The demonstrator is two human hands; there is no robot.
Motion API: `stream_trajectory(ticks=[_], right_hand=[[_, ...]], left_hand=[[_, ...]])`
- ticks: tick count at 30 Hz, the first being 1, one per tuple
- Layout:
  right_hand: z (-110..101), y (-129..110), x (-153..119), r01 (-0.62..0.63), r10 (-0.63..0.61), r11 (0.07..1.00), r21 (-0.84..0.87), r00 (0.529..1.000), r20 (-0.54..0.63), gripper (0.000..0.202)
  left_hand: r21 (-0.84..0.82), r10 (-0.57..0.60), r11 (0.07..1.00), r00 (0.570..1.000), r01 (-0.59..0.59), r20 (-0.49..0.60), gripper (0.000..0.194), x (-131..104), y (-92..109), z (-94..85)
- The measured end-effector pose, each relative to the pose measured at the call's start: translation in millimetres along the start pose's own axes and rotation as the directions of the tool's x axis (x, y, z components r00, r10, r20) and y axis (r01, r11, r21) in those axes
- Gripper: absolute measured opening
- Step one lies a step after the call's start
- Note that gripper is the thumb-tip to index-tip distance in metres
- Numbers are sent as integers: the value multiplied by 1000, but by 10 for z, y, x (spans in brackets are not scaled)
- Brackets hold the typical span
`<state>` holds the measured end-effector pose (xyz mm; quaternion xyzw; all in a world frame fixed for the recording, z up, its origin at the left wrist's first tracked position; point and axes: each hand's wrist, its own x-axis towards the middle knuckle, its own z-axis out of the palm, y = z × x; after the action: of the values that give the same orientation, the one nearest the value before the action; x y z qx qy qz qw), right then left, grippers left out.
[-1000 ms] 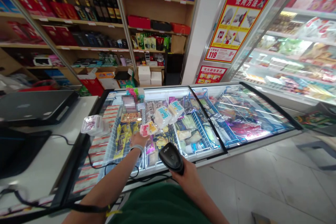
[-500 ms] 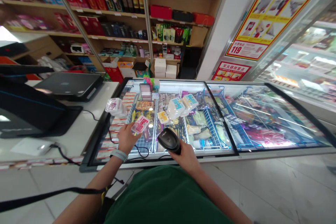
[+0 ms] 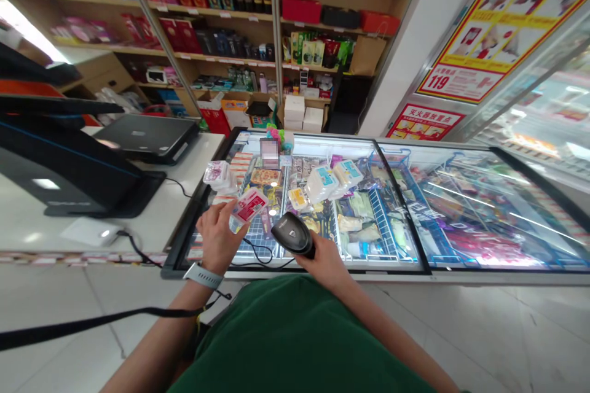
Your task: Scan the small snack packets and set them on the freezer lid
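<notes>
The left hand [image 3: 217, 233] grasps the red-labelled pack [image 3: 251, 204] by its near left edge, between thumb and fingers, over the left section of the glass-topped freezer [image 3: 461, 278]. The right hand [image 3: 326, 259] is wrapped around the handle of the black scanner [image 3: 293, 233], whose head end is located just right of the red-labelled pack, apart from it. On the glass, 1 yellow-labelled pack [image 3: 298, 198] lies beside a cluster of clear containers [image 3: 321, 184] showing 2 blue labels.
</notes>
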<state>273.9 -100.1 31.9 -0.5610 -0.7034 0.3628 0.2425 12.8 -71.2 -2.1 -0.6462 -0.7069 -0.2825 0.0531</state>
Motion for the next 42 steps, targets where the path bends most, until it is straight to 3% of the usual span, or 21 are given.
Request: stream_trajectory(ticks=[10,34,37,42], right_hand=[[24,-36,20,3,-4,1000,-8,1000,-3,26],[78,-58,120,-9,9,1000,-9,1000,20,23],[81,-54,128,1,-1,1000,21,1000,18,24],[68,-34,129,-33,33,999,6,999,20,22]], left_hand=[[29,107,994,994,-107,-6,54,65,44,45],[3,59,998,996,-59,72,56,127,31,56],[1,-6,1000,998,6,64,58,164,-26,92],[-16,-269,963,962,270,49,64,499,-347,167]])
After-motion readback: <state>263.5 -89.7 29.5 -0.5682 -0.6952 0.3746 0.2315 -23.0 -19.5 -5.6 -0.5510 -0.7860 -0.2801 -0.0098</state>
